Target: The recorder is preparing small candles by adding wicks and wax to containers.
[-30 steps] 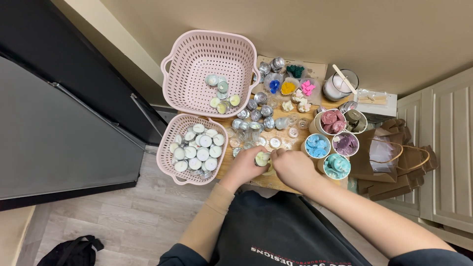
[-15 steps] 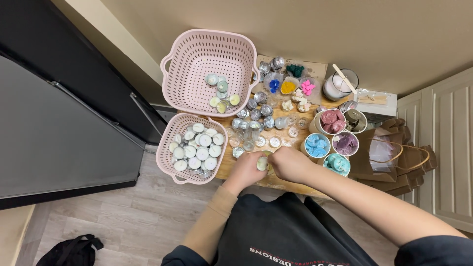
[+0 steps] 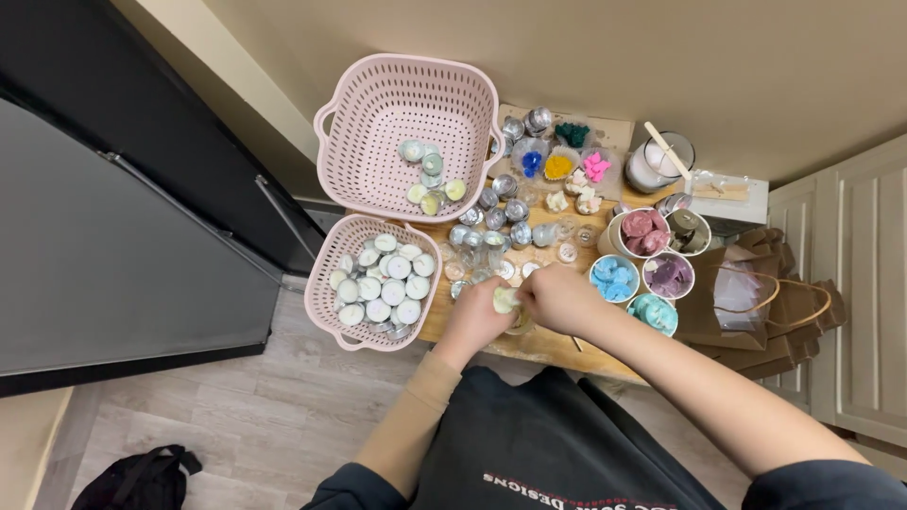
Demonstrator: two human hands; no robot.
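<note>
My left hand [image 3: 475, 322] holds a small pale tealight candle [image 3: 504, 299] over the wooden tabletop [image 3: 543, 348]. My right hand [image 3: 560, 297] meets it from the right, fingertips pinched at the candle's top. Just beyond the hands lie several silver tealight cups [image 3: 491, 219] and clear small cups. A lower pink basket [image 3: 333, 312] to the left is filled with white tealights [image 3: 385, 283]. An upper pink basket [image 3: 378, 104] holds a few pale green and yellow tealights [image 3: 430, 179].
Round tubs of pink [image 3: 640, 232], blue [image 3: 613, 277], purple [image 3: 668, 275] and teal [image 3: 652, 313] wax shapes stand to the right. Small cups of coloured wax pieces [image 3: 559, 166] and a white jar with a stick [image 3: 655, 166] sit at the back. Brown paper bags [image 3: 756, 312] lie right; a black bag [image 3: 142, 477] is on the floor.
Both hands stay together on the tealight and have shifted slightly up toward the cups; the right hand's fingers now press at the candle's top. The view moved a little.
</note>
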